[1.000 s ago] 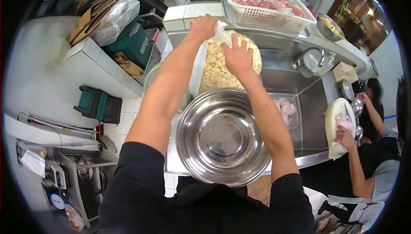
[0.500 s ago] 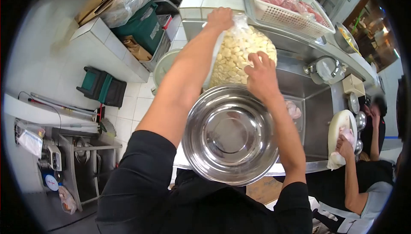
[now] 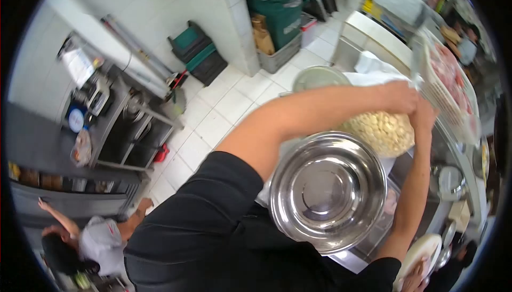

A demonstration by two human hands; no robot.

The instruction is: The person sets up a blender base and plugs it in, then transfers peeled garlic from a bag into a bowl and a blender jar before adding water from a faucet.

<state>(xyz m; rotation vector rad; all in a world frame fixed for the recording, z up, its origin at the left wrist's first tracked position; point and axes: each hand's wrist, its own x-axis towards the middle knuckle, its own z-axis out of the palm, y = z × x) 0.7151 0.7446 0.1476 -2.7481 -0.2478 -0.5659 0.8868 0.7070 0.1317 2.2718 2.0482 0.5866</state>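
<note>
A clear plastic bag of pale pieces that look like peeled garlic cloves (image 3: 380, 133) rests on the counter behind a large steel mixing bowl (image 3: 328, 190). Nothing lies inside the bowl. My left hand (image 3: 401, 97) is closed at the gathered top of the bag. Right beside it, my right hand (image 3: 424, 115) is also closed on the bag's neck, and the two hands touch. A strip of clear plastic sticks up above them. My forearms hide part of the bag, and the fingertips are partly covered.
A white basket (image 3: 450, 105) of bagged raw meat stands beyond my hands. The sink (image 3: 394, 177) is right of the bowl. A round greenish lid or bucket (image 3: 320, 78) sits left of the bag. At lower right, another person's hand (image 3: 415, 277) is at a white board. Another person (image 3: 101, 241) is at lower left.
My right hand has moved from the bag's front up to its neck, meeting my left hand. The view has swung left, shifting the bowl and bag rightward. A person now shows at lower left.
</note>
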